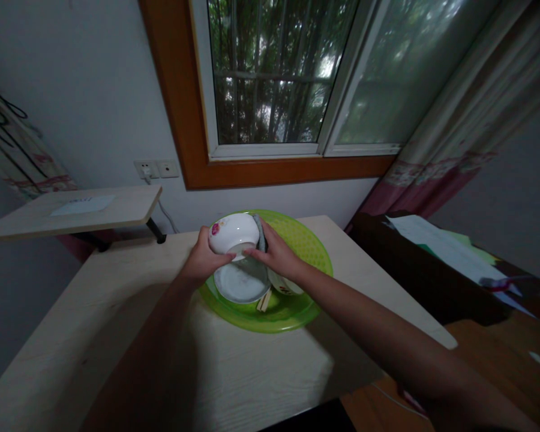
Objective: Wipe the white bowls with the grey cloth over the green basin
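Note:
A white bowl with a pink flower print is tilted on its side between my two hands, above a green plastic basin. My left hand grips its left side, the thumb near the foot ring. On the other side, my right hand presses a grey cloth against the rim, its thumb on the bowl's underside. Below, a white plate or shallow bowl lies in the basin. Beside it are wooden chopsticks and another patterned bowl, partly hidden by my right hand and wrist.
The basin stands on a pale wooden table. At the left is a raised shelf with a paper on it. A dark cabinet with papers stands at the right. Behind are a window and wall sockets.

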Action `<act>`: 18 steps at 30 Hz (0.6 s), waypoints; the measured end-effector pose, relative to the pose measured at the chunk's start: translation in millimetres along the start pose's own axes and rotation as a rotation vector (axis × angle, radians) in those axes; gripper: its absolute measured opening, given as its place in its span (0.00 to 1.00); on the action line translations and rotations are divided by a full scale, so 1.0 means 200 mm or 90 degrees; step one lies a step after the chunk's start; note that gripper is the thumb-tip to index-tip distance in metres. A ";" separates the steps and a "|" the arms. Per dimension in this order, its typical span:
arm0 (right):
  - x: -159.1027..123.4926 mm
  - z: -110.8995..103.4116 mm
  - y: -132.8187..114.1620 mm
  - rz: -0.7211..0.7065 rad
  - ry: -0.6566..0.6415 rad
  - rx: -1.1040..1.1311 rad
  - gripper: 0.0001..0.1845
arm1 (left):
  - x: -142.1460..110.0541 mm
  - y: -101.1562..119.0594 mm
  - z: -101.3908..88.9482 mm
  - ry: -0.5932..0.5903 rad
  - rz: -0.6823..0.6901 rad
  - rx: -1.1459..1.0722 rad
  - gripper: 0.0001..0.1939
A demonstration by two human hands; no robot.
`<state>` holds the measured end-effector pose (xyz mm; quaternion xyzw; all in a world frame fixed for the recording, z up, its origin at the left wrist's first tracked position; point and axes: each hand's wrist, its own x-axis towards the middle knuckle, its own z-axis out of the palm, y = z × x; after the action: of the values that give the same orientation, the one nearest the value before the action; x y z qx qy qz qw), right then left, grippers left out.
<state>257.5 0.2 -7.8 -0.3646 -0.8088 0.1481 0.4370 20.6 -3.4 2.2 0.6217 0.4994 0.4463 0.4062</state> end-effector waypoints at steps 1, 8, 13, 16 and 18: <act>0.00 0.00 0.00 0.008 -0.001 0.011 0.49 | 0.00 0.00 0.00 -0.002 -0.001 -0.005 0.36; -0.01 0.00 0.01 0.041 0.009 0.018 0.51 | 0.00 0.01 0.01 -0.015 0.009 -0.052 0.42; -0.01 -0.01 0.02 0.007 0.021 -0.013 0.49 | -0.01 0.02 0.02 0.006 0.042 0.006 0.42; -0.02 -0.02 0.01 -0.041 0.018 -0.032 0.45 | -0.02 0.05 0.02 0.016 0.043 0.055 0.40; -0.02 -0.02 0.00 -0.066 0.007 -0.045 0.43 | -0.03 0.06 0.02 0.004 0.039 0.075 0.38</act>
<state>261.8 -3.3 -7.1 -0.3383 -0.8291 0.0947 0.4350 27.7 -11.1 11.7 0.6582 0.5070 0.4298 0.3536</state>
